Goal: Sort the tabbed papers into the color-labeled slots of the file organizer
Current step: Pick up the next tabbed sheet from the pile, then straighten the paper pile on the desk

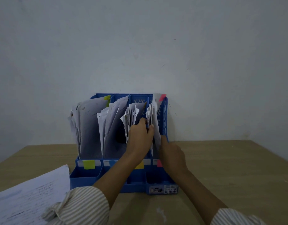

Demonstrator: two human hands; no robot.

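Behind the wooden surface (221, 168) is a bare wall. Both hands reach into the blue plastic file organizer (164, 114). The left hand (140, 135) pinches white papers (150, 114) by the pink-labeled slot (159, 163); the right hand (171, 153) touches them, fingers loosely curled. Next, I think, push them down gently.

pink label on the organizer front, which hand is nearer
Right. The right hand sits just above the pink label, its wrist partly covering it. The left hand is higher and further left, at the papers.
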